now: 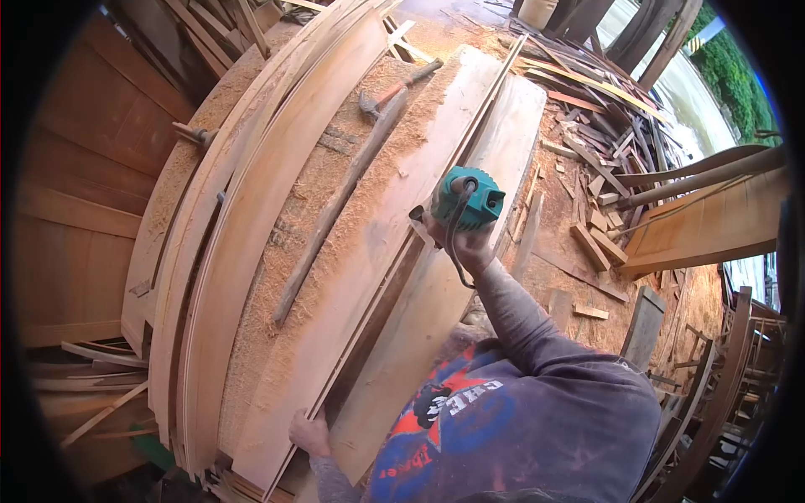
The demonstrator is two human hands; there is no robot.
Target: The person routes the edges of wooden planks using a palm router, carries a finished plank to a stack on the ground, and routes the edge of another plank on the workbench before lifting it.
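My right hand (465, 239) is wrapped around a teal electric planer (470, 199), whose dark cord loops down past my wrist. The planer is at the long edge of a pale plank (369, 243), over the narrow gap beside a second board (411, 335). Much of the tool's underside is hidden. Down at the near end, my left hand (310, 432) grips the edge of the pale plank, fingers curled over it. Wood shavings lie along the plank's left side.
A hammer (390, 92) and a long wooden strip (340, 210) lie on the shavings-covered bench. Curved boards (251, 193) stand on edge at left, with a clamp (194, 134) beside them. Scrap wood (599, 142) litters the ground at right.
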